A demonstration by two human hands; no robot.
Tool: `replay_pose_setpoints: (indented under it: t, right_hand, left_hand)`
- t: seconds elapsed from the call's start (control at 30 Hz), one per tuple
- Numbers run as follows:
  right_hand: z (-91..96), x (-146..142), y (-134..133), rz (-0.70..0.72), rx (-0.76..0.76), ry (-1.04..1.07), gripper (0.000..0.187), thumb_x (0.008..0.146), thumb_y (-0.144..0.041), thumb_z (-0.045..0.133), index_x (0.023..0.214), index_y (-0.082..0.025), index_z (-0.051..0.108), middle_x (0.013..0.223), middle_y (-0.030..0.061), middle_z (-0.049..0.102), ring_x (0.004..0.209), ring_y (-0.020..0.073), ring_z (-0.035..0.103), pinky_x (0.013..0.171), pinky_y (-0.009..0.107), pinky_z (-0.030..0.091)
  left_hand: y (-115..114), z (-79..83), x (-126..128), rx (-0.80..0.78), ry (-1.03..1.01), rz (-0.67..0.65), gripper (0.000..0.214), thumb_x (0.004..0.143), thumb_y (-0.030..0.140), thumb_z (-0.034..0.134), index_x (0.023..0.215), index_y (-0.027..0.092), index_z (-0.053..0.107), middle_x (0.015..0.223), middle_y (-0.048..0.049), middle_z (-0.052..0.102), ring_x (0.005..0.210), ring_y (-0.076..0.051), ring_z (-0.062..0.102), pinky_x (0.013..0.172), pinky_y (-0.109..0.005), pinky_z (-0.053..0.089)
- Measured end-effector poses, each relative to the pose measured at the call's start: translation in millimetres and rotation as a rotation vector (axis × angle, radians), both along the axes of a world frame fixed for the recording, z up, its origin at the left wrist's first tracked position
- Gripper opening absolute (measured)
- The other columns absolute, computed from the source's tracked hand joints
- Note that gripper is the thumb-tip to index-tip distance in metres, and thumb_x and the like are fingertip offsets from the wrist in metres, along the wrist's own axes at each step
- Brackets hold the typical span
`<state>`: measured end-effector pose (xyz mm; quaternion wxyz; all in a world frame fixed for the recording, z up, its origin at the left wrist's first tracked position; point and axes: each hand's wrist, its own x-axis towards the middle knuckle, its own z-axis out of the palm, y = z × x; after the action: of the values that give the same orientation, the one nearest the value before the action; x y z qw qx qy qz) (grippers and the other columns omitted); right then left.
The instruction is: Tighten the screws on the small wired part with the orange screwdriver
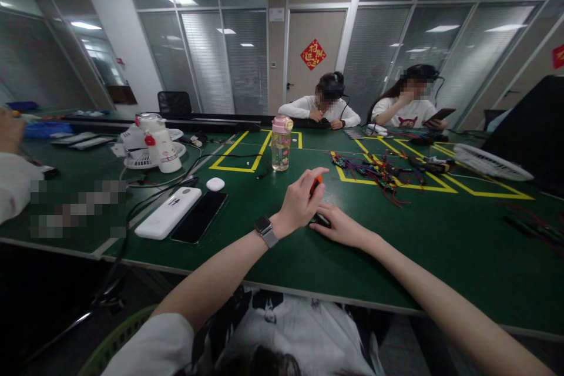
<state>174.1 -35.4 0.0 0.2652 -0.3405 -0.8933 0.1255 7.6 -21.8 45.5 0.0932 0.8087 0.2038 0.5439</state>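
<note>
My left hand [301,198], with a watch on its wrist, is raised a little over the green table [440,247]. Its fingers are closed round a small orange-and-black tool [314,184]. My right hand [338,224] lies low on the table just right of it, fingers curled over a small dark object [320,220] that I cannot make out. The two hands almost touch.
A white power bank [168,212], a black phone [199,217] and a white earbud case [215,184] lie to the left. Behind the hands stand a pink-lidded bottle [281,144] and a white fan [152,142]. Coloured wires [379,173] lie at right. Two people sit opposite.
</note>
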Motion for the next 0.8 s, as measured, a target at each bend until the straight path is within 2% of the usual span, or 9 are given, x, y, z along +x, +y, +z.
replay_pose_setpoints:
  t: [0.43,0.8]
  right_hand:
    - [-1.9,1.0,1.4,-0.002,-0.006,0.0,0.018,0.086,-0.02,0.059,0.104,-0.018,0.062,0.112,0.0095,0.064,0.102,0.0232,0.06,0.091,0.038,0.048]
    - [1.4,0.2,-1.0,-0.016,-0.01,0.005,0.018,0.086,-0.021,0.059,0.103,-0.017,0.063,0.108,0.0096,0.066,0.098,0.0235,0.062,0.088,0.038,0.049]
  left_hand:
    - [-0.4,0.5,0.1,-0.02,0.024,0.01,0.032,0.098,0.029,0.036,0.127,0.02,0.043,0.098,-0.005,0.059,0.087,-0.016,0.057,0.082,-0.03,0.048]
    - [-1.5,2.0,-0.4,-0.024,0.047,0.001,0.031,0.097,0.028,0.038,0.126,0.019,0.044,0.102,-0.0058,0.06,0.089,-0.016,0.06,0.082,-0.03,0.05]
